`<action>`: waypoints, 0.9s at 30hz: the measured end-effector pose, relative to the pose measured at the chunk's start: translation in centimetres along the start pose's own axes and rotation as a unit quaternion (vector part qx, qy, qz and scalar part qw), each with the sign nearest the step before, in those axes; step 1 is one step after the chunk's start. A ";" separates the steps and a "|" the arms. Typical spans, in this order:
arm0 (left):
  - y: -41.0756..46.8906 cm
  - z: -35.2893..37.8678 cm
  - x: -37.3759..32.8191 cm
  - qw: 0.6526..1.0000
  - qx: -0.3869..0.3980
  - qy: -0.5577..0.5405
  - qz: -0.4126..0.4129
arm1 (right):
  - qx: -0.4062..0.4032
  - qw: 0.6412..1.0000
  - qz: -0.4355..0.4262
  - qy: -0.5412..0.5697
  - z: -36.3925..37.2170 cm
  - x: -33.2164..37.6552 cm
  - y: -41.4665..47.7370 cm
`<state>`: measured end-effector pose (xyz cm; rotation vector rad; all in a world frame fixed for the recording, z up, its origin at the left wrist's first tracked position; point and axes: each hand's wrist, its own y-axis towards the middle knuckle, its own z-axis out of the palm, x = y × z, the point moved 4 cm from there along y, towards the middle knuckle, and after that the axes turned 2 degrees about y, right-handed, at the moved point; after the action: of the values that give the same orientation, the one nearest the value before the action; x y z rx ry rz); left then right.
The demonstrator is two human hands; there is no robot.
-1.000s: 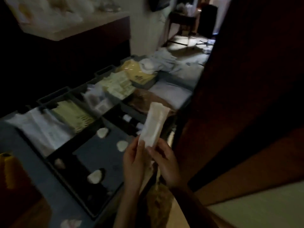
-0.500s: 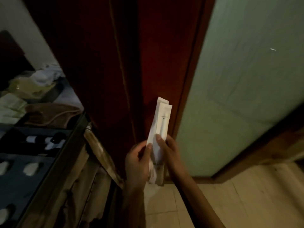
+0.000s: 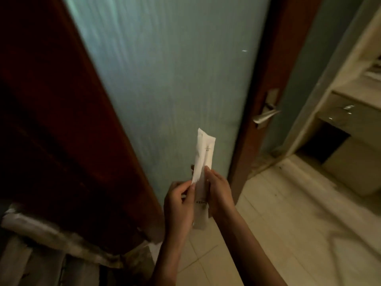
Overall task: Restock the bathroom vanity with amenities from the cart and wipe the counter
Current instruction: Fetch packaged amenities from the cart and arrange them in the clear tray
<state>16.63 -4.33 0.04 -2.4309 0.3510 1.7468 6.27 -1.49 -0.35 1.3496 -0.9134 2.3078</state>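
Hands holding a long white amenity packet (image 3: 204, 153) upright in front of a frosted glass door (image 3: 165, 79). The left hand (image 3: 180, 200) pinches the packet's lower left edge between thumb and fingers. The right hand (image 3: 219, 191) grips its right side, fingers curled round it. A second packet may lie behind the first; blur prevents certainty. A metal lever handle (image 3: 266, 116) sits on the door's right stile. Pale floor tiles (image 3: 288, 234) lie below.

Sachets (image 3: 203, 159): matt white paper, creased. Door panel (image 3: 165, 79): frosted glass, fine vertical ribbing. Door frame (image 3: 274, 65): dark reddish wood, low sheen. Lever handle (image 3: 266, 115): shiny metal. Floor (image 3: 288, 213): pale glossy tiles.
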 end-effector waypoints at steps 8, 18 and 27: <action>-1.6 11.3 -4.1 0.984 0.172 0.024 0.030 | -0.110 0.990 -0.084 0.040 -12.0 5.9 -1.3; -2.3 21.2 -7.1 0.937 0.331 0.074 0.080 | -0.241 0.962 -0.094 0.089 -20.1 8.5 0.1; 3.9 34.7 -10.4 0.906 0.420 0.024 0.057 | -0.300 0.943 -0.132 0.063 -27.8 15.5 7.4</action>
<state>-19.36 1.33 -1.21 -1.8290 1.0198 1.1844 -24.07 10.71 0.55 0.9757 -1.1814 1.6904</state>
